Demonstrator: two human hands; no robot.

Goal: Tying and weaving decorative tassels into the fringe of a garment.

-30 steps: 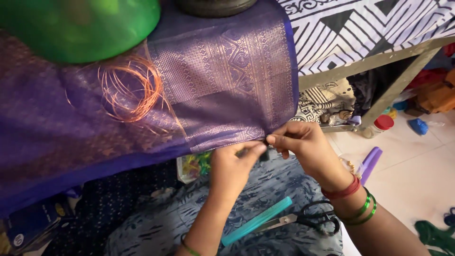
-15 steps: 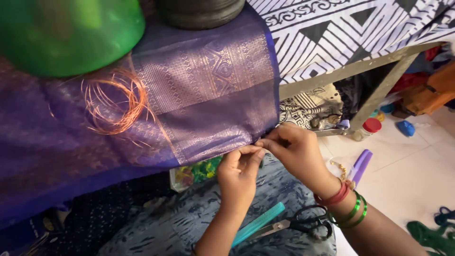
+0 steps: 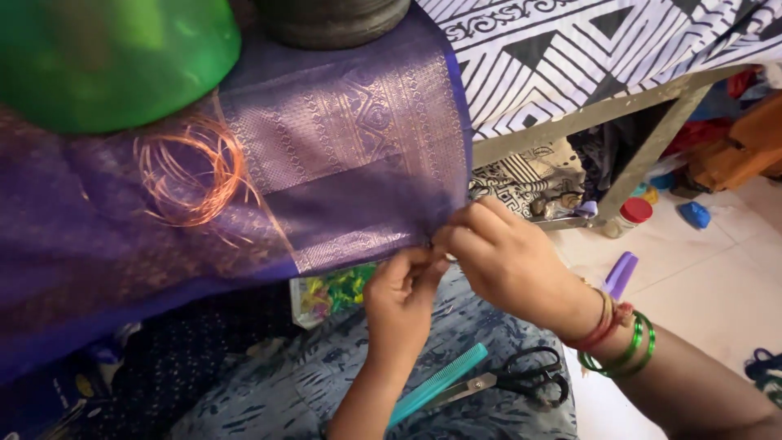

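Observation:
A purple woven cloth (image 3: 342, 155) with a patterned border hangs over a bed edge in front of me. My left hand (image 3: 401, 297) and my right hand (image 3: 497, 257) meet at its lower right corner, both pinching the fringe of the hem with their fingertips. My right wrist carries green and red bangles (image 3: 621, 342). A loose coil of orange thread (image 3: 191, 175) lies on the cloth to the left.
A green bowl (image 3: 106, 57) and a dark round pot (image 3: 330, 20) weigh down the cloth's top. On my lap lie a teal comb (image 3: 440, 383) and black scissors (image 3: 521, 379). A black-and-white patterned sheet (image 3: 586, 49) covers the bed; small bottles and toys sit on the floor right.
Both hands stay pinched on the cloth's hem corner, shifting slightly right along it. The view has drifted a little.

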